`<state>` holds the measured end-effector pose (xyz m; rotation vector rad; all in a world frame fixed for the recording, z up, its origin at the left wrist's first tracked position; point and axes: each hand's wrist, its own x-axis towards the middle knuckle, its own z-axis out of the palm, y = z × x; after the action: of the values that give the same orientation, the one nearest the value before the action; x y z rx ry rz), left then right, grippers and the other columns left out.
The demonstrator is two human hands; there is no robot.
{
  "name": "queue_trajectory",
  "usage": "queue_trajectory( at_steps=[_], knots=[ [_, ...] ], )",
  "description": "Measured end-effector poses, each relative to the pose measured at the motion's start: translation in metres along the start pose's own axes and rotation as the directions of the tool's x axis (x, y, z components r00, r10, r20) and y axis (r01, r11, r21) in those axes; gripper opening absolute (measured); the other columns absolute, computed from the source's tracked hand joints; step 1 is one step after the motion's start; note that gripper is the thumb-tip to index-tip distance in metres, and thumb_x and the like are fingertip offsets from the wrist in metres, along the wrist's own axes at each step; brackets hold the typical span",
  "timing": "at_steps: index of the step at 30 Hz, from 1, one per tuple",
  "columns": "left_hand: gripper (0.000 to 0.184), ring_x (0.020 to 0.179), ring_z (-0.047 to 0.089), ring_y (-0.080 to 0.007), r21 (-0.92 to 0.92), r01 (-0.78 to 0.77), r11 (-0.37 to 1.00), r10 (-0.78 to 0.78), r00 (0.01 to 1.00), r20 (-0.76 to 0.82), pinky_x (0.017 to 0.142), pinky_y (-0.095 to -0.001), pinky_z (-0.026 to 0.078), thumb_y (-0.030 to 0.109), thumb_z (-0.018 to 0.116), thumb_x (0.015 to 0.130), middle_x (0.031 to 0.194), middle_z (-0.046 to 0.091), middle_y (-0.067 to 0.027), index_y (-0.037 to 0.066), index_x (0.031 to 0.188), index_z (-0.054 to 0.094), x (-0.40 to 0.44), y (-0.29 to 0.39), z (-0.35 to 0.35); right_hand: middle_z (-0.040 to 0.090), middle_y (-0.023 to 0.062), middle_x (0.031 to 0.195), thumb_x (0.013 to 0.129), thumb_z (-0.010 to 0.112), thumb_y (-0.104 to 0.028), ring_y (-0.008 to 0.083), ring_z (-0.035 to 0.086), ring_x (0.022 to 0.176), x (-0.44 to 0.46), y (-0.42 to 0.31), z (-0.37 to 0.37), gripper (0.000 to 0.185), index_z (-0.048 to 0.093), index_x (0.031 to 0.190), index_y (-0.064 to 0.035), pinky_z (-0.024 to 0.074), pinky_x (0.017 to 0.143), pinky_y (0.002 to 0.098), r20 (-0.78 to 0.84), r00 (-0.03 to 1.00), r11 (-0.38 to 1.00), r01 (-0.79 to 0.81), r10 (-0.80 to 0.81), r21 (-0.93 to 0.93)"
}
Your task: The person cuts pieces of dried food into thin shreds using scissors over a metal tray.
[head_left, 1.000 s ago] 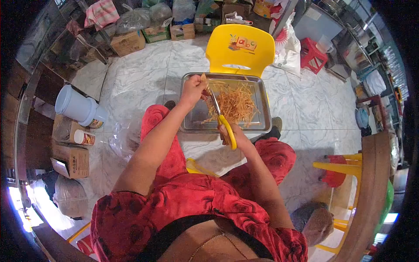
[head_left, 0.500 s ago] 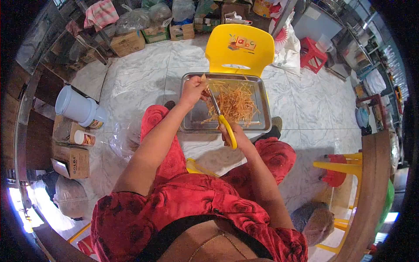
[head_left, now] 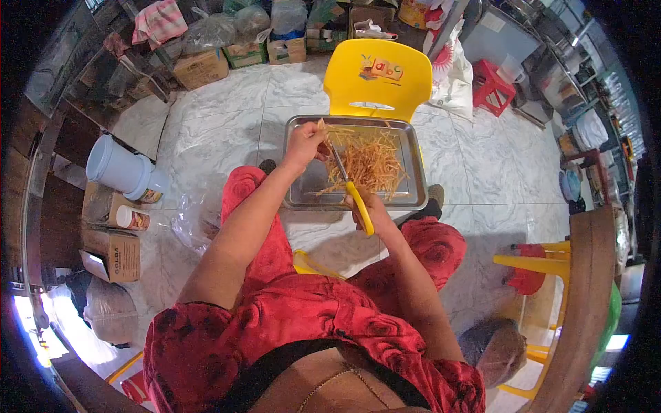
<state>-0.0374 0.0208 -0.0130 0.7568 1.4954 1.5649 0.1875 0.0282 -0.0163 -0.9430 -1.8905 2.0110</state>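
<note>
A rectangular metal tray rests on a yellow chair, holding a heap of thin orange-brown strips. My left hand is closed over the tray's left side, pinching a small tan piece whose tip sticks out above the fingers; its kind I cannot make out. My right hand grips yellow-handled scissors at the tray's near edge. The scissor blades point up and left, reaching the fingers of my left hand. Whether the blades are parted is too small to tell.
The yellow chair has its backrest on the far side. White buckets and cardboard boxes stand at left. A red stool sits far right, and a yellow stool is at near right beside a wooden edge.
Hardly anything differs. Both hands and the scissors stay nearly in place, with only slight shifts at the fingers of my left hand.
</note>
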Motion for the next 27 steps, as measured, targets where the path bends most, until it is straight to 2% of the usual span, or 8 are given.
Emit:
queue_trajectory(
  at_steps=[4,6,7,9,15,19,27],
  knots=[
    [0.014,0.051,0.060,-0.0162,0.000,-0.013,1.000,0.013,1.000,-0.004,0.039,-0.0255,0.046,0.015,0.051,0.087,0.070,0.056,-0.0079,0.002,0.085,0.050,-0.001,0.002,0.001,0.038,-0.0034,0.047,0.082,0.058,-0.034,0.0074,0.039,0.037,-0.001,-0.003,-0.001,0.028,0.051,0.084,-0.0069,0.0330,0.033,0.0232,0.011,0.999,0.999,-0.042,0.042,0.022],
    [0.014,0.051,0.060,-0.0159,0.007,-0.011,1.000,0.012,1.000,-0.010,0.039,-0.0250,0.046,0.015,0.051,0.087,0.070,0.056,-0.0076,0.002,0.084,0.050,-0.002,0.003,0.002,0.038,-0.0034,0.049,0.084,0.056,-0.034,0.0077,0.041,0.038,-0.002,-0.004,-0.002,0.034,0.052,0.097,-0.0026,0.0365,0.034,0.0238,0.036,0.999,0.999,-0.032,0.032,-0.020],
    [0.014,0.051,0.059,-0.0157,0.013,-0.011,1.000,0.011,1.000,-0.017,0.039,-0.0245,0.046,0.016,0.050,0.087,0.070,0.056,-0.0074,0.002,0.084,0.050,-0.003,0.003,0.002,0.038,-0.0034,0.049,0.084,0.056,-0.034,0.0077,0.041,0.038,-0.002,-0.004,-0.001,0.034,0.052,0.097,-0.0026,0.0365,0.034,0.0238,0.037,0.999,0.999,-0.032,0.033,-0.020],
    [0.015,0.051,0.059,-0.0153,0.035,-0.013,0.999,0.014,1.000,-0.025,0.039,-0.0243,0.046,0.016,0.050,0.087,0.070,0.056,-0.0072,0.001,0.083,0.050,-0.004,0.004,0.003,0.040,-0.0033,0.048,0.083,0.058,-0.033,0.0081,0.040,0.037,-0.002,-0.002,0.001,0.028,0.051,0.086,-0.0064,0.0344,0.034,0.0237,-0.009,1.000,0.999,-0.014,0.014,-0.036],
    [0.017,0.051,0.058,-0.0142,0.072,-0.012,0.997,0.014,1.000,-0.017,0.040,-0.0235,0.046,0.018,0.050,0.087,0.069,0.055,-0.0064,0.002,0.082,0.051,-0.003,0.001,0.003,0.043,-0.0010,0.050,0.084,0.055,-0.036,0.0095,0.043,0.038,0.001,0.004,0.002,0.032,0.051,0.089,-0.0048,0.0372,0.035,0.0246,0.024,0.999,0.994,0.049,-0.047,-0.098],
    [0.017,0.051,0.058,-0.0145,0.083,0.023,0.996,-0.023,1.000,-0.005,0.039,-0.0235,0.046,0.019,0.049,0.087,0.068,0.055,-0.0061,0.003,0.083,0.050,-0.003,0.002,0.002,0.044,-0.0004,0.050,0.084,0.055,-0.036,0.0101,0.044,0.038,0.001,0.004,0.003,0.033,0.051,0.090,-0.0035,0.0383,0.035,0.0253,0.012,1.000,0.993,0.015,-0.013,-0.115],
    [0.016,0.050,0.059,-0.0147,0.096,0.023,0.995,-0.023,1.000,0.003,0.037,-0.0236,0.045,0.018,0.049,0.087,0.068,0.055,-0.0059,0.003,0.082,0.049,0.000,-0.003,0.002,0.045,0.0013,0.052,0.083,0.055,-0.040,0.0106,0.045,0.039,0.000,0.003,0.004,0.036,0.050,0.081,-0.0045,0.0402,0.036,0.0253,0.010,1.000,0.996,-0.004,0.005,-0.094]
  ],
)
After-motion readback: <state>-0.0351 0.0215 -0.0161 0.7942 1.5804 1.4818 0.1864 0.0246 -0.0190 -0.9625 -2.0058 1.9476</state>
